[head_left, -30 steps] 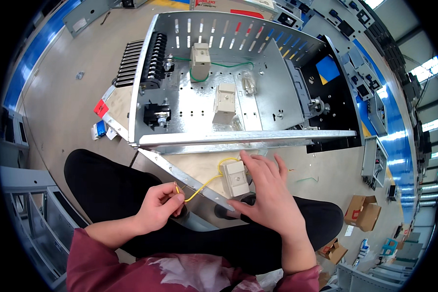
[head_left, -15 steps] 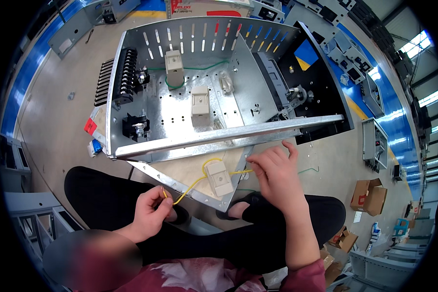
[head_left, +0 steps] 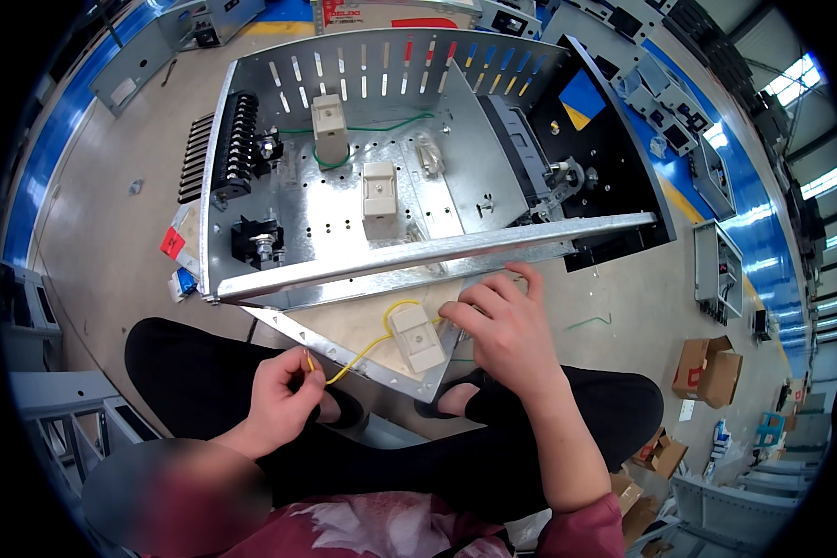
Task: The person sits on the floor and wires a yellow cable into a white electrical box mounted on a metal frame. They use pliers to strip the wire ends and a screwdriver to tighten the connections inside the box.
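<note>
My left hand (head_left: 284, 395) pinches one end of a thin yellow wire (head_left: 363, 347) just above my lap. The wire arcs up and right to a small cream plastic block (head_left: 416, 337) lying on a triangular metal plate (head_left: 344, 337) in front of me. My right hand (head_left: 504, 325) rests beside that block, its fingertips touching the block's right side and the wire's far end. Beyond both hands stands an open galvanised metal cabinet (head_left: 493, 177) with two more cream blocks (head_left: 379, 189), a green wire and black terminal parts mounted inside.
I sit cross-legged on a concrete floor (head_left: 112, 232). Grey metal boxes line a blue strip at the back and right. Cardboard boxes (head_left: 707, 372) lie at the right. A grey metal frame (head_left: 56, 409) stands at my left. Small red and blue bits lie by the cabinet's left corner.
The view has tilted so the cabinet sits lower and more central. My right hand has shifted right, off the cream block to its side. My left hand still pinches the yellow wire.
</note>
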### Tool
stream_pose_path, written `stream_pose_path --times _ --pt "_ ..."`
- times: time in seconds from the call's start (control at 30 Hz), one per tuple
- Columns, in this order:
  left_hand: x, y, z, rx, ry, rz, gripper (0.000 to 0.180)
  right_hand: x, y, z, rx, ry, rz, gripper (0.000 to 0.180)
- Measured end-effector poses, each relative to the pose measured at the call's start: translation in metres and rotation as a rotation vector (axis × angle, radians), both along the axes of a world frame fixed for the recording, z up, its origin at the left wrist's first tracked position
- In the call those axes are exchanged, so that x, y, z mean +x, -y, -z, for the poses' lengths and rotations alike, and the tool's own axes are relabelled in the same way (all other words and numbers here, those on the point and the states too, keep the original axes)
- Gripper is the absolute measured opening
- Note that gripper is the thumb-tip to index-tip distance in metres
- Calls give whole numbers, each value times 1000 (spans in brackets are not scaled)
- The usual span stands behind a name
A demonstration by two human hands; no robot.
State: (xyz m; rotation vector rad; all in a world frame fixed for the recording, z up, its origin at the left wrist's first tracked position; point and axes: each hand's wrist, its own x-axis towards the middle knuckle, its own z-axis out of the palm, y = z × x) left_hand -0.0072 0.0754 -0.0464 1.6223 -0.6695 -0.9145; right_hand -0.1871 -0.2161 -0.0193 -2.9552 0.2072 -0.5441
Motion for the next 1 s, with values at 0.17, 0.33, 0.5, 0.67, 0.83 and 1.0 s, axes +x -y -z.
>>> stream_pose_path --times 0.17,0.33,0.5,0.67,0.83,1.0 --pt "7 0 4 0 23 -17 13 1 -1 0 -12 15 1 41" --pt "2 -2 -3 -30 -59 0 13 -1 -4 0 60 -15 -5 40" --pt "0 -3 3 -113 -60 -68 17 -1 -16 -15 178 1 25 32" --pt "11 -11 9 -167 -37 -92 37 -19 -5 -30 214 204 74 20" --pt "16 -3 11 -229 -218 -198 46 -39 -2 -22 300 417 78 18" --pt "16 7 7 -156 -478 -316 43 -36 -55 -1 492 223 -308 33"
